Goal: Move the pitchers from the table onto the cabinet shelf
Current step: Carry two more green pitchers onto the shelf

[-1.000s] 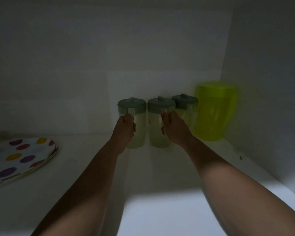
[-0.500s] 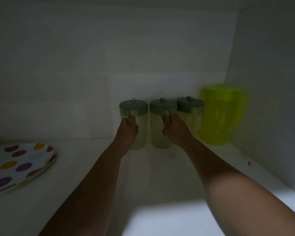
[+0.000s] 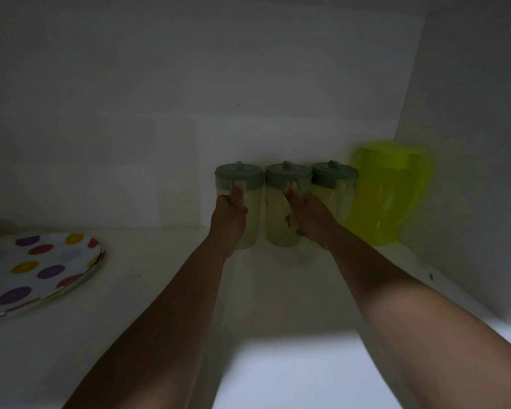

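Three clear pitchers with grey-green lids stand in a row at the back of the white cabinet shelf (image 3: 148,290). My left hand (image 3: 230,215) is closed on the handle of the left pitcher (image 3: 252,214). My right hand (image 3: 310,215) grips the handle of the middle pitcher (image 3: 276,214). The third pitcher (image 3: 337,190) stands free just to the right, touching or nearly touching the middle one. A larger lime-green pitcher (image 3: 387,196) fills the back right corner. All four rest upright on the shelf.
A white plate with coloured dots (image 3: 33,270) lies at the shelf's left. The cabinet's right wall (image 3: 469,143) is close beside the lime pitcher. The back wall is directly behind the row. The cabinet is dim.
Both hands have stayed on the two pitchers' handles against the back wall. The view has shifted slightly, so everything sits a little further right in the frame.
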